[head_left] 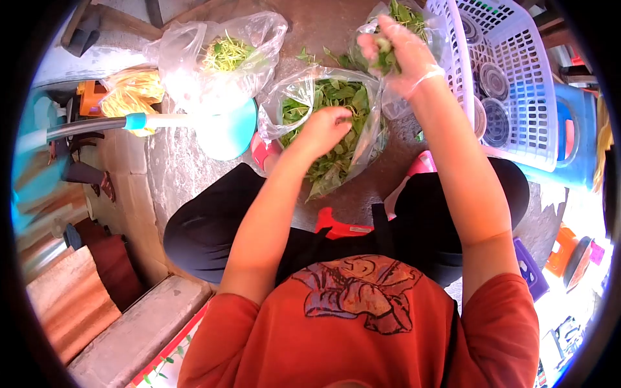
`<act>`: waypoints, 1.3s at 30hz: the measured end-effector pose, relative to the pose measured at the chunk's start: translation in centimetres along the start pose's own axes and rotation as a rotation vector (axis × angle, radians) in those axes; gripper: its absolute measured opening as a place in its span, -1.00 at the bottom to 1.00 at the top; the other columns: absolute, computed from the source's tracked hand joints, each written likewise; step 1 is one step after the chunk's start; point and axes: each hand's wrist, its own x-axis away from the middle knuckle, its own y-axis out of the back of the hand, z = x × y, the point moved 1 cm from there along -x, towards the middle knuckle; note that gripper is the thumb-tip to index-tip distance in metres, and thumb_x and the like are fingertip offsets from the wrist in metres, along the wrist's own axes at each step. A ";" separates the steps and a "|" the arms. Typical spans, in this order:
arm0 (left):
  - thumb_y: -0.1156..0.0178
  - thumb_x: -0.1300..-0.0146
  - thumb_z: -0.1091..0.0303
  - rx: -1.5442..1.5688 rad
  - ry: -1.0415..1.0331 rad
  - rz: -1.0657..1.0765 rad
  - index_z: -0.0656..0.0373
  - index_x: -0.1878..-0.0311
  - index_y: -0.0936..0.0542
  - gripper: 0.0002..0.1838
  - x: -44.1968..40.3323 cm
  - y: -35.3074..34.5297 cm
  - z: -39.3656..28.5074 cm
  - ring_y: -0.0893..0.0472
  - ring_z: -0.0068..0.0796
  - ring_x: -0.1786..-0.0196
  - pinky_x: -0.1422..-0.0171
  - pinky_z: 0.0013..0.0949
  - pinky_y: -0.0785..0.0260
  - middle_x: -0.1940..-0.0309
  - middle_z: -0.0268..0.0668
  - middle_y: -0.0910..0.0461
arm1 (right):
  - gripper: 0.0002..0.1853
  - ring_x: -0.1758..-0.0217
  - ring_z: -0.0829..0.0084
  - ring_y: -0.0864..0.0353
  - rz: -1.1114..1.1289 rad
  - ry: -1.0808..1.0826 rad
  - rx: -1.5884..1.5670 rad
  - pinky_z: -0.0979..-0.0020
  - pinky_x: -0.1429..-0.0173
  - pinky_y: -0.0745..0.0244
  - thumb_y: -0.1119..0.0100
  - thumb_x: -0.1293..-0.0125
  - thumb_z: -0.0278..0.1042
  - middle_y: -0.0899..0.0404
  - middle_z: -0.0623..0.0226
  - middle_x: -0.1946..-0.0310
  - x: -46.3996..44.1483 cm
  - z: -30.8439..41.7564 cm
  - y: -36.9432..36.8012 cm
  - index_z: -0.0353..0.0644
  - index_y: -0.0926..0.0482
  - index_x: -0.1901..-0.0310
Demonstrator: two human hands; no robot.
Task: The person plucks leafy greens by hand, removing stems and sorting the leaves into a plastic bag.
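Observation:
My left hand (323, 132) is closed, its fingers curled low over a clear plastic bag (372, 145) of leafy greens (346, 94). What its fingertips pinch, if anything, is too small to make out. Up and to the right, my right hand (409, 57), slightly blurred, has green leaves (387, 59) between thumb and fingers. It is over a second clear bag (440, 39) that also contains greens (407, 18). Part of that bag is hidden behind the hand.
A third clear bag (184, 39) with thin green stems (226, 53) lies at the upper left, near a round light-blue item (239, 136). At right stands a white perforated basket (533, 64) with round lids, beside a blue container (579, 129). Loose leaves (307, 57) lie on the floor.

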 end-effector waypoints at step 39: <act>-0.23 -0.18 0.43 0.807 0.119 -0.610 0.29 0.35 -0.60 -0.90 4.1 3.8 -3.1 -0.41 -0.74 0.39 0.26 -0.61 -0.26 0.44 -0.44 -0.56 | -0.62 0.19 0.05 -0.53 0.522 0.259 1.393 0.22 0.07 -0.39 -0.14 -0.03 -0.04 -0.57 0.00 0.33 2.9 -7.4 -1.7 -0.23 -0.60 0.32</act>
